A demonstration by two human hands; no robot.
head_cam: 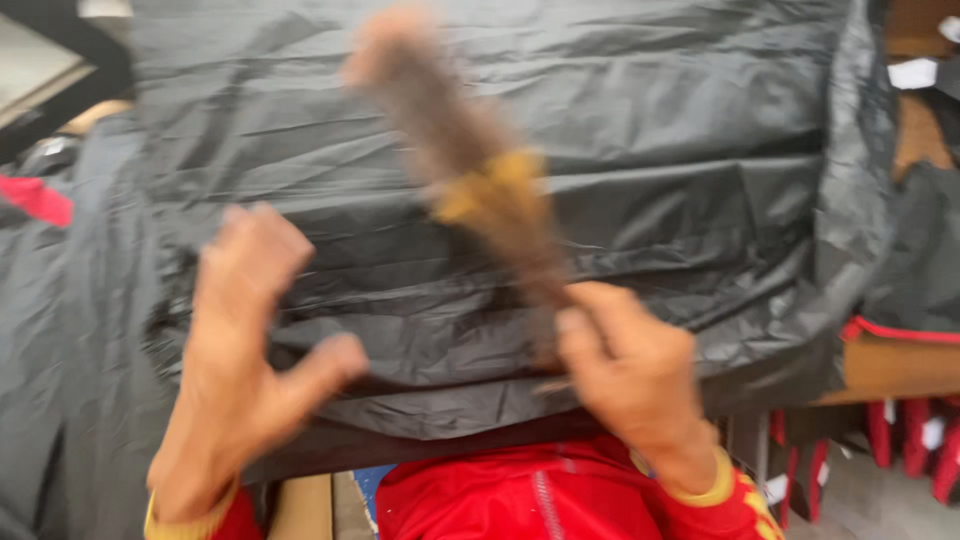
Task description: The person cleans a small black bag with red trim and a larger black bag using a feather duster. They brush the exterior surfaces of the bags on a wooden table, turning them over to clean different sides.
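- We observe one brush (pixel 470 170), blurred, with dark brownish bristles and a yellow band at its middle; it stands tilted up and to the left over the black fabric (pixel 640 150).
- Our right hand (pixel 625 375) grips the lower end of the brush, fingers clenched around the handle.
- Our left hand (pixel 245 340) is released, fingers spread and thumb out, resting against the black fabric just left of the brush and holding nothing.
- One large sheet of crinkled black fabric covers the table (pixel 895 368), its edge hanging over the near side; a red trim (pixel 900 330) shows at the right.
- We count several red objects (pixel 905 435) below the table at lower right; their kind cannot be told.
- One white tag or slip (pixel 912 72) lies at the upper right; no container is distinguishable.
- Both our sleeves are red with yellow cuffs.
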